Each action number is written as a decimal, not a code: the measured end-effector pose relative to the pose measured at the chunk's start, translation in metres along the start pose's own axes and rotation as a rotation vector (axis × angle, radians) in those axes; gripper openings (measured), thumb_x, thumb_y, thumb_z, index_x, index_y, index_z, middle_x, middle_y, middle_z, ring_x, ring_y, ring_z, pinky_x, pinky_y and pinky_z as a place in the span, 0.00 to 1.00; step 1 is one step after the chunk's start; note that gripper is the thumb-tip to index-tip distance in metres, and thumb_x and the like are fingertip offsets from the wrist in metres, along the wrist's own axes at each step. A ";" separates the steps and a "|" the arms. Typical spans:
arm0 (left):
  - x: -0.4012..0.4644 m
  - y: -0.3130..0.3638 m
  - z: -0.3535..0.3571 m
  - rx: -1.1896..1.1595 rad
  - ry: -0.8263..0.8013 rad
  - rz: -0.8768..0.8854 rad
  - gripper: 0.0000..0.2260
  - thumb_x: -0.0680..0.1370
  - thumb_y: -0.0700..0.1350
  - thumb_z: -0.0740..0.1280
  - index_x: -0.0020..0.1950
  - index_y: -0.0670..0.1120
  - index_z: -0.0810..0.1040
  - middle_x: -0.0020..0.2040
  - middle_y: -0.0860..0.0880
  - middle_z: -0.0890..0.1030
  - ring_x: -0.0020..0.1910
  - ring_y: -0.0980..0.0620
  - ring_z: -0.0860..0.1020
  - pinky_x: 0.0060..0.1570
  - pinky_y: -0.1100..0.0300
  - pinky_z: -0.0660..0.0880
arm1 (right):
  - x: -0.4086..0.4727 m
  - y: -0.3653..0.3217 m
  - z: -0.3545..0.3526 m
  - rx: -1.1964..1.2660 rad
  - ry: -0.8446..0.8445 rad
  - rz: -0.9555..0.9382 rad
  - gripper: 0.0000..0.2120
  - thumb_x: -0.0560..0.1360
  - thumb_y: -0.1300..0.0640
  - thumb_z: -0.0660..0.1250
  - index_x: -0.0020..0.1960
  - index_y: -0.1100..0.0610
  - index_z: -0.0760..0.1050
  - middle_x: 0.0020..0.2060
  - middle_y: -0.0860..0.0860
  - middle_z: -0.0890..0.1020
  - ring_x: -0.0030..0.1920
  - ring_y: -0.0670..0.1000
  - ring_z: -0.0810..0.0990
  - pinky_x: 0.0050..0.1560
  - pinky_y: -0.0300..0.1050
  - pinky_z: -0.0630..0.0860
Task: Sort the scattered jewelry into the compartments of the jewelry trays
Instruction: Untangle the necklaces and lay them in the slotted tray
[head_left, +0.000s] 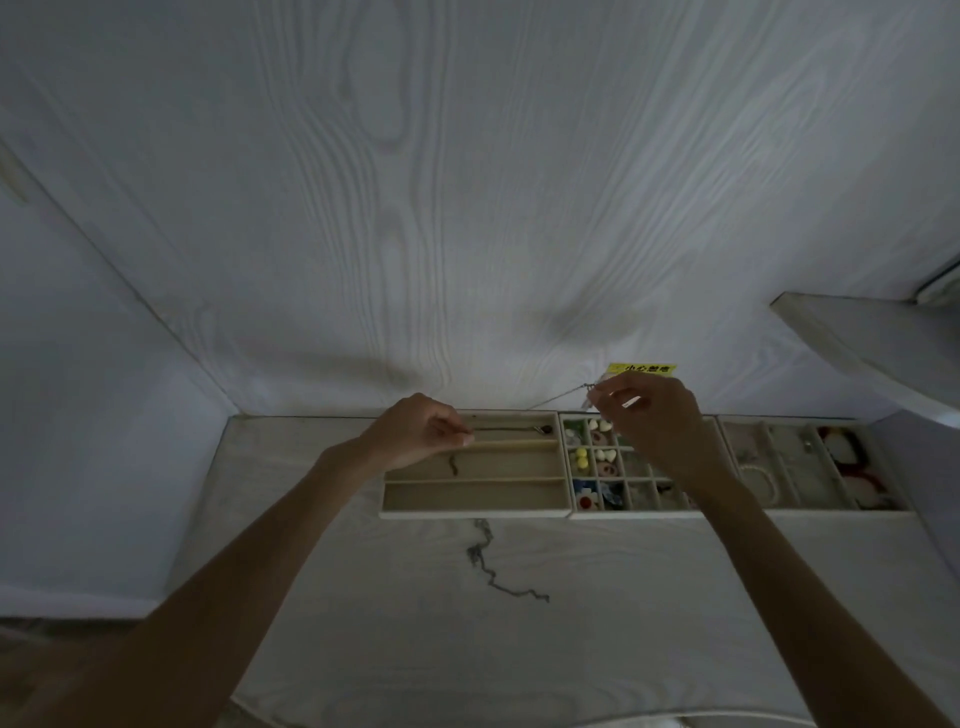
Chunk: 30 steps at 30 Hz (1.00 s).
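Dim head view, three jewelry trays in a row against a white wood-grain wall (467, 182), on a pale marbled tabletop (597, 597). Left hand (415, 434) at about 9 o'clock of the row, fingers curled, pinching one end of a thin chain (506, 429) that lies along the top slot of the long-slot tray (472, 514); small dark pendant at the chain's far end, 3 o'clock side of that slot. Right hand (649, 415) raised over the grid tray (631, 515), fingertips pinching a thin silver chain (563, 395) held up in the air, the chain trailing down toward 8 o'clock from the fingers, where it ends cannot tell. Grid tray in the middle holds small pieces: white hearts, yellow beads, blue and red flower shapes in separate cells. Third tray (831, 509) at 3 o'clock of the row, holds a pearl bracelet (761, 480) and red-and-white items in its right compartment. A short dark piece (453, 464) lies in the second slot of the long-slot tray. A dark tangled necklace (491, 566) lies loose on the tabletop at 6 o'clock of the long-slot tray, apart from it. Yellow label (644, 368) with dark characters on the wall just behind the right hand
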<state>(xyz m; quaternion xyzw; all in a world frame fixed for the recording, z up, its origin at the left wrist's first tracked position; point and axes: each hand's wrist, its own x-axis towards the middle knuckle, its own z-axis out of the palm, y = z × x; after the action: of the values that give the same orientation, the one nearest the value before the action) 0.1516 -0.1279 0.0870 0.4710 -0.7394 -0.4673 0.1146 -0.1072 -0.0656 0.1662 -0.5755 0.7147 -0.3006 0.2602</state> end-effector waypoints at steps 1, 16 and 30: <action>0.000 -0.004 0.001 0.039 0.005 -0.001 0.05 0.73 0.48 0.72 0.48 0.50 0.82 0.42 0.59 0.82 0.43 0.64 0.80 0.47 0.69 0.74 | 0.000 0.005 0.005 0.001 -0.010 0.017 0.03 0.73 0.54 0.70 0.40 0.50 0.80 0.32 0.43 0.80 0.29 0.36 0.78 0.36 0.29 0.73; -0.022 -0.038 0.006 0.587 0.310 -0.114 0.08 0.73 0.49 0.68 0.50 0.54 0.83 0.49 0.57 0.83 0.51 0.56 0.80 0.47 0.65 0.69 | 0.005 0.062 0.071 -0.144 -0.167 0.254 0.09 0.76 0.56 0.65 0.44 0.58 0.82 0.38 0.58 0.84 0.39 0.55 0.83 0.47 0.49 0.80; -0.009 -0.040 0.004 0.968 0.024 -0.107 0.10 0.73 0.41 0.64 0.49 0.49 0.83 0.48 0.51 0.83 0.49 0.50 0.80 0.43 0.62 0.69 | 0.016 0.054 0.099 -0.587 -0.246 0.208 0.09 0.73 0.55 0.64 0.46 0.60 0.79 0.43 0.56 0.82 0.48 0.58 0.81 0.45 0.48 0.78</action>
<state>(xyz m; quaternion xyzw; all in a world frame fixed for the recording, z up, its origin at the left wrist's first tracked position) 0.1778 -0.1236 0.0552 0.5128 -0.8453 -0.0694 -0.1331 -0.0759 -0.0852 0.0587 -0.5817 0.7890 0.0178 0.1972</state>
